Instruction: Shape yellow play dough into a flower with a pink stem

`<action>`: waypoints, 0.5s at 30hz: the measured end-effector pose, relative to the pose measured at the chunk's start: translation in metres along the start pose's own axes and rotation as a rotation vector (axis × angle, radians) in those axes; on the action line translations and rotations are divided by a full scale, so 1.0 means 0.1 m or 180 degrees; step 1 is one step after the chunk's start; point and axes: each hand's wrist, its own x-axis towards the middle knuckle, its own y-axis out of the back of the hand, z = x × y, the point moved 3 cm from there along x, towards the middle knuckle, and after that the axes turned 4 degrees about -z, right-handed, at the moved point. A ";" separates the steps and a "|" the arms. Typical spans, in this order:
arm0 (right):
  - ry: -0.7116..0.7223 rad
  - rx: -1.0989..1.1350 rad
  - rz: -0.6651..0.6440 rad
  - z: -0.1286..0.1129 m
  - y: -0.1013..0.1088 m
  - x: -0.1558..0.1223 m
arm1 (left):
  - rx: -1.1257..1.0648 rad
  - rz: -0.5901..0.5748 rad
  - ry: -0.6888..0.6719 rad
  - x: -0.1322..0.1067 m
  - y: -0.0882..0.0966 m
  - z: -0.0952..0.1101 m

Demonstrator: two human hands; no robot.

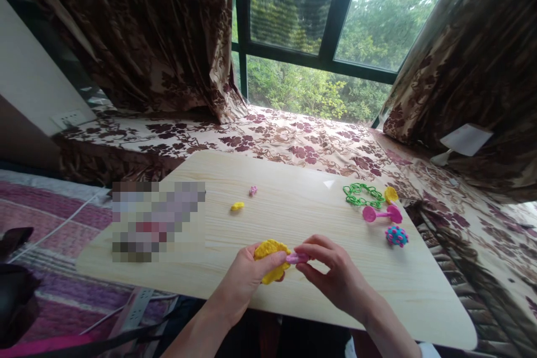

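My left hand (pixel 241 279) is closed around a round, flat yellow piece of modelling clay (pixel 271 247) with a scalloped edge, its thumb lying across the front. From the disc's right side sticks out a short pink clay strip (pixel 297 258). The fingers of my right hand (pixel 333 268) pinch this strip at its outer end. Whether the strip is joined to the disc is hidden by the left thumb. Farther back on the table lie a small yellow clay lump (pixel 237 206) and a small pink clay lump (pixel 253 191).
On the right of the pale wooden table (pixel 293 179) are a green clay chain (pixel 363 196), a yellow round piece (pixel 391 194), a pink dumbbell shape (pixel 381 214) and a blue ball with pink dots (pixel 396 236). Blurred items lie left. A power strip (pixel 136 307) sits below.
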 end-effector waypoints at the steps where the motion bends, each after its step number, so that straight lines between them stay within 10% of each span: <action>1: 0.0020 -0.0044 -0.0006 0.00 -0.01 0.00 | 0.0034 -0.0014 0.0000 0.00 0.00 0.00; 15: 0.0088 -0.0196 0.0056 -0.02 0.02 -0.01 | 0.0262 0.0162 -0.0075 0.00 -0.03 0.03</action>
